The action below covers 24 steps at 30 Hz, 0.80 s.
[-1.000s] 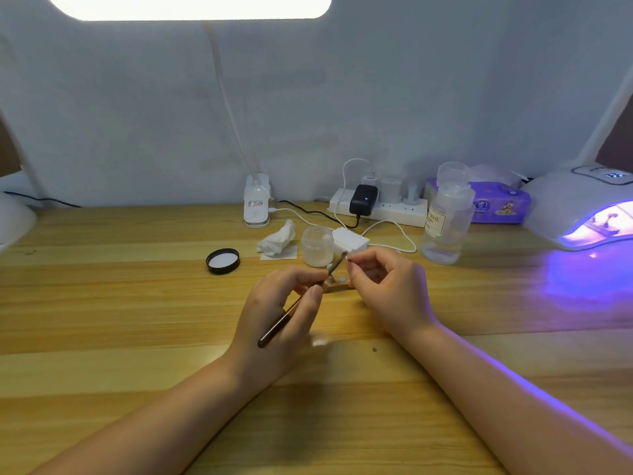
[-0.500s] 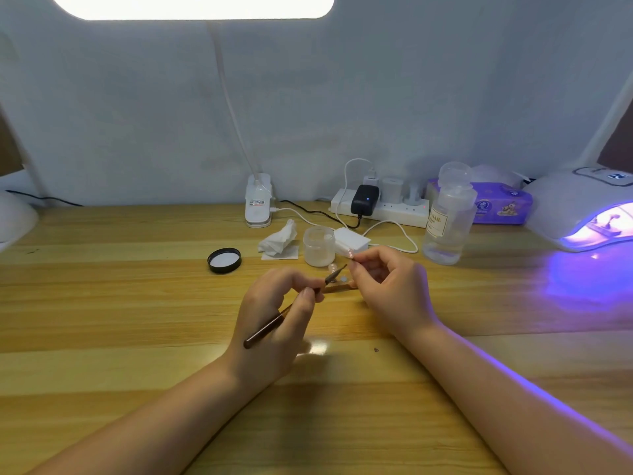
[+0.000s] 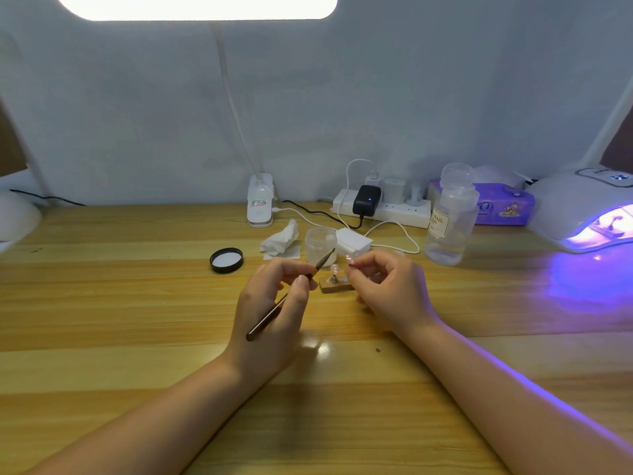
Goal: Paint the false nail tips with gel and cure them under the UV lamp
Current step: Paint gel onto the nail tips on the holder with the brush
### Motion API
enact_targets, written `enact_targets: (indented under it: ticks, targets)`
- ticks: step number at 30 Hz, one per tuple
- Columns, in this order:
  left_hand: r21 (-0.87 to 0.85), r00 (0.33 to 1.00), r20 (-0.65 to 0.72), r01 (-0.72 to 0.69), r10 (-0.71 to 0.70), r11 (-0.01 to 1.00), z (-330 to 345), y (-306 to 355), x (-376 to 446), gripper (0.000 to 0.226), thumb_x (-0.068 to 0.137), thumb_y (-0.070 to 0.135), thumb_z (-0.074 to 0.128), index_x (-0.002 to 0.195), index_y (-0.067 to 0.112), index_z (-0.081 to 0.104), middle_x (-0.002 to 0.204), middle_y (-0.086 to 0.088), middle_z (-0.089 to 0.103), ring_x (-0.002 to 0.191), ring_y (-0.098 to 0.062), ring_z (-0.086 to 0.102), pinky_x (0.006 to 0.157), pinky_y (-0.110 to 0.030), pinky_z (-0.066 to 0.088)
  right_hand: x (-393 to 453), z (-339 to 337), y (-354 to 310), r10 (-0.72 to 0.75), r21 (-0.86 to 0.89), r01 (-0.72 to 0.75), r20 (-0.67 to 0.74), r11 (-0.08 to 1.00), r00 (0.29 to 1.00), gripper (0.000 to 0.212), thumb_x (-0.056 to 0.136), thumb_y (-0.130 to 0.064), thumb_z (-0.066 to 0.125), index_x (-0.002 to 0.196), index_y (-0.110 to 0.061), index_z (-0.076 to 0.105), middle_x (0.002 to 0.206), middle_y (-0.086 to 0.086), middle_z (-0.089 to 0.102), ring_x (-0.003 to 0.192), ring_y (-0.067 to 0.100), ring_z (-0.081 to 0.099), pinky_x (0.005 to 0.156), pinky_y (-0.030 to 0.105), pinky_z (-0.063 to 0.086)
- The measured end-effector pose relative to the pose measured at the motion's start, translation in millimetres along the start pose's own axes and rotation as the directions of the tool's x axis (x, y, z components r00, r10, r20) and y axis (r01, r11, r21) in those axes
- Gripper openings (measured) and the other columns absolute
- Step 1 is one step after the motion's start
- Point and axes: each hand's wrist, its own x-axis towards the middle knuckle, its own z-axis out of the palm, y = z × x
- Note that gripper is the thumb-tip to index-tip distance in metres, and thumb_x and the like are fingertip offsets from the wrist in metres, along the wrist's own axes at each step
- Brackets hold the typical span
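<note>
The left hand [image 3: 274, 303] grips a thin brush [image 3: 291, 293], bristles pointing up toward a small open jar [image 3: 320, 245]. The right hand [image 3: 387, 289] pinches a nail tip [image 3: 350, 259] above a wooden stand [image 3: 335, 286] on the table [image 3: 137, 303]. At far right a UV lamp [image 3: 582, 210] glows violet.

Two bare forearms over the counter [image 3: 102, 303], no sleeves, watch or bracelet in view, left hand [image 3: 274, 310] and right hand [image 3: 390, 289] without rings or gloves, short unpainted nails on the fingers [image 3: 303, 286], violet light tinting the right forearm's outer edge
</note>
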Motion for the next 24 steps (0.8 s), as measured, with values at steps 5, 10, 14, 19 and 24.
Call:
enact_targets:
  ticks: [5,10,14,19,24]
  targets:
    - [0.013,1.000,0.005,0.013,-0.013,1.000,0.3,0.3,0.7,0.030,0.086,0.040,0.045,0.100,0.023,0.065,0.088,0.009,0.069,0.092,-0.012,0.063,0.079,-0.023,0.046,4.0,4.2,4.9,0.034,-0.179,-0.035,-0.011,0.983,0.999,0.016,0.082,-0.033,0.071,0.073,-0.021,0.074,0.057,-0.007,0.061,0.057,0.007,0.053,0.059,0.031,0.047]
    - [0.019,1.000,0.009,0.008,-0.008,1.000,-0.1,-0.6,0.7,0.029,0.087,0.039,0.045,0.100,0.023,0.065,0.088,0.008,0.069,0.092,-0.012,0.063,0.079,-0.021,0.046,7.1,4.5,6.3,0.075,-0.342,-0.051,0.059,0.938,0.995,0.016,0.085,-0.037,0.067,0.081,-0.025,0.076,0.061,-0.011,0.061,0.063,0.008,0.055,0.056,0.026,0.041]
    - [0.006,1.000,0.000,0.030,-0.030,1.000,0.5,0.0,0.7,0.028,0.085,0.040,0.045,0.099,0.025,0.065,0.088,0.009,0.069,0.092,-0.014,0.063,0.081,-0.029,0.048,6.8,4.2,4.2,0.053,-0.434,-0.009,0.089,0.901,0.995,0.018,0.088,-0.037,0.064,0.084,-0.025,0.076,0.067,-0.005,0.065,0.068,0.013,0.057,0.057,0.027,0.042]
    - [0.010,0.999,-0.003,0.043,-0.043,0.999,-0.4,0.9,1.0,0.029,0.085,0.041,0.045,0.100,0.027,0.065,0.088,0.009,0.069,0.093,-0.013,0.063,0.082,-0.033,0.050,4.8,-0.3,0.4,-0.017,-0.519,0.093,0.149,0.850,0.989,0.022,0.091,-0.039,0.059,0.088,-0.023,0.074,0.075,-0.002,0.068,0.073,0.016,0.059,0.060,0.030,0.046]
    - [0.009,0.999,-0.001,0.047,-0.047,0.999,-0.8,1.5,0.9,0.032,0.085,0.042,0.045,0.100,0.023,0.065,0.088,0.008,0.069,0.092,-0.011,0.063,0.081,-0.029,0.048,6.2,-18.7,-4.5,-0.101,-0.544,0.270,0.320,0.794,0.942,0.029,0.098,-0.038,0.045,0.097,-0.019,0.067,0.083,0.002,0.067,0.078,0.021,0.060,0.063,0.034,0.046]
